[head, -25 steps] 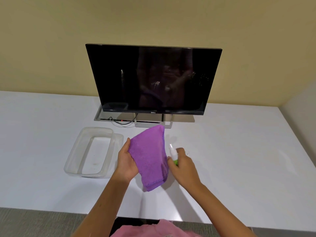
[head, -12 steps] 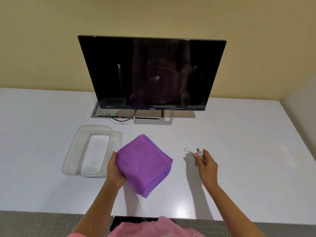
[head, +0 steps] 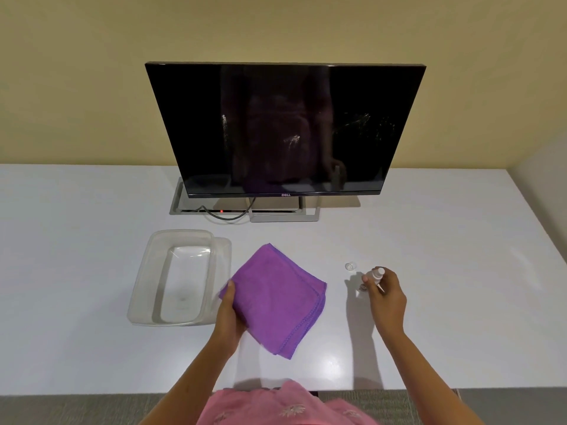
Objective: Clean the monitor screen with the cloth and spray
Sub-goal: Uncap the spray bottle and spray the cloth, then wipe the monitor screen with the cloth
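A black monitor (head: 285, 127) stands at the back of the white desk, its dark screen marked with pale smears right of centre. My left hand (head: 230, 314) grips the left edge of a folded purple cloth (head: 277, 299), holding it flat just above the desk. To the right, my right hand (head: 386, 299) is closed around a small white spray bottle (head: 375, 276), which stands upright on or just above the desk. A small clear cap (head: 350, 266) lies on the desk just left of the bottle.
A clear plastic tub (head: 144, 289) with its lid beneath sits left of the cloth. The monitor's silver stand (head: 283, 216) and a black cable (head: 227, 217) are behind it. White desk (head: 460, 271) stretches to the right; a wall corner rises at far right.
My hands have parted: the cloth moved left and flattened out, and my right hand carried the spray bottle right and down to the desk beside the cap. Since half a second ago little moved.
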Available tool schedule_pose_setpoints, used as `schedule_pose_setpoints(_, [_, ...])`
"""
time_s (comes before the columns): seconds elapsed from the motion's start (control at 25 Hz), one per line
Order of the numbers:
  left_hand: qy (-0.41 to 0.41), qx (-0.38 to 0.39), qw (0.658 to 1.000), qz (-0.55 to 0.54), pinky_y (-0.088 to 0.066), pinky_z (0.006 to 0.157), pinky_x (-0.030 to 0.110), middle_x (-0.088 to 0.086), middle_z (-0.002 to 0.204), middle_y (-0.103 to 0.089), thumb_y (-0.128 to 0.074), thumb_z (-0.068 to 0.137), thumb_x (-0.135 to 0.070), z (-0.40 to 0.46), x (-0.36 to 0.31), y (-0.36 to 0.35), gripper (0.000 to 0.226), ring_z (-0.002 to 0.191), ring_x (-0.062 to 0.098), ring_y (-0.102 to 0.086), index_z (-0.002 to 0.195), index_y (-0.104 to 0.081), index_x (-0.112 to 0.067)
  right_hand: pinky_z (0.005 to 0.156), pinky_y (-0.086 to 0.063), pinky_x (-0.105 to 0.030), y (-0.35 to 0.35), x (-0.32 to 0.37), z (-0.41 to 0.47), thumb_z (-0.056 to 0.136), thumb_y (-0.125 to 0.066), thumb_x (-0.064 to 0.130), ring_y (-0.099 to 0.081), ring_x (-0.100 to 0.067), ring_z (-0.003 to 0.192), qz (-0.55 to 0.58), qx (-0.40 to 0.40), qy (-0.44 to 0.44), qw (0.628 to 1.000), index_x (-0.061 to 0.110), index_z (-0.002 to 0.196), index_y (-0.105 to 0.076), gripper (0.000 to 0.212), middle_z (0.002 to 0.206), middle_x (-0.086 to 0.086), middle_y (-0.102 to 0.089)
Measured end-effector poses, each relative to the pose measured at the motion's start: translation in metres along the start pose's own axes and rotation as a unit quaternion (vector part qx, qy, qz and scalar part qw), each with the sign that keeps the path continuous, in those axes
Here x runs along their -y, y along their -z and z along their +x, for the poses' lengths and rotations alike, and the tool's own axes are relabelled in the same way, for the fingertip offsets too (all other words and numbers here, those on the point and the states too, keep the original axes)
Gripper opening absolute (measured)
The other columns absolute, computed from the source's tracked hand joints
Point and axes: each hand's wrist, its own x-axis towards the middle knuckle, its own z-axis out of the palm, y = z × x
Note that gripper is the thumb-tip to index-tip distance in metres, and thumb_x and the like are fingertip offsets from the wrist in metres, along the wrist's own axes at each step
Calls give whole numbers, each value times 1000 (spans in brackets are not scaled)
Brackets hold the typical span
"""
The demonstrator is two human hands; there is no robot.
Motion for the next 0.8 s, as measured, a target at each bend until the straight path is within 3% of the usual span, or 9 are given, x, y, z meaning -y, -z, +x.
schedule_pose_setpoints(0.16, [6,27,999,20,-53,81,44,7,112,-69,-43,92,-51,-6,-17,-16,44,105,28,-63,118,-59,-19,104,-38,-42,-2,12,-13,86,-69,37,-43,-23,128,-14,-63,-2,998,16,134,-39,61,136,-4,-46])
schedule_pose_setpoints(0.24, [19,51,998,26,-54,78,42,7,110,-71,-46,91,-49,-11,-30,-25,40,104,27,-65,116,-60,-20,105,-36,-52,-5,28,-22,86,-62,47,-38,-24,129,-23,-129,52,990,16,134,-37,62,136,-4,-40])
schedule_pose_setpoints(0.32, [19,100,993,64,-56,72,36,3,107,-73,-48,88,-51,-15,-45,-31,42,101,23,-68,116,-61,-22,100,-39,-50,-11,52,-29,88,-56,45,-41,-20,124,-27,-140,145,979,15,128,-42,52,129,2,-43])
schedule_pose_setpoints(0.48, [3,185,968,171,-56,70,29,-3,105,-74,-52,82,-54,-25,-83,-46,39,99,16,-69,110,-67,-32,93,-37,-21,-36,124,-38,89,-57,40,-47,-4,113,-49,8,255,966,26,113,-55,28,114,14,-54])
schedule_pose_setpoints(0.52, [-4,203,955,214,-56,71,27,-5,104,-74,-52,81,-58,-28,-94,-50,37,99,14,-69,106,-70,-37,94,-35,-19,-43,142,-39,89,-57,40,-45,-1,115,-66,58,270,959,28,113,-57,27,116,16,-56])
schedule_pose_setpoints(0.68, [-24,247,903,351,-54,83,30,-6,102,-73,-52,74,-74,-37,-136,-63,42,98,14,-69,97,-70,-43,109,-23,-34,-64,200,-37,92,-49,47,-28,-8,135,-143,265,225,927,33,125,-56,36,132,18,-49])
schedule_pose_setpoints(0.72, [-29,254,897,361,-53,85,30,-5,101,-74,-52,76,-73,-39,-145,-66,43,98,15,-69,97,-71,-40,108,-22,-35,-66,210,-36,93,-48,47,-29,-8,133,-162,295,214,917,34,123,-58,34,130,18,-50])
schedule_pose_setpoints(0.8, [-36,254,893,370,-53,79,26,-5,99,-75,-52,78,-68,-41,-163,-69,42,94,13,-70,95,-72,-36,100,-34,-32,-68,224,-35,93,-51,45,-47,-6,115,-183,332,219,899,34,113,-63,26,118,15,-60])
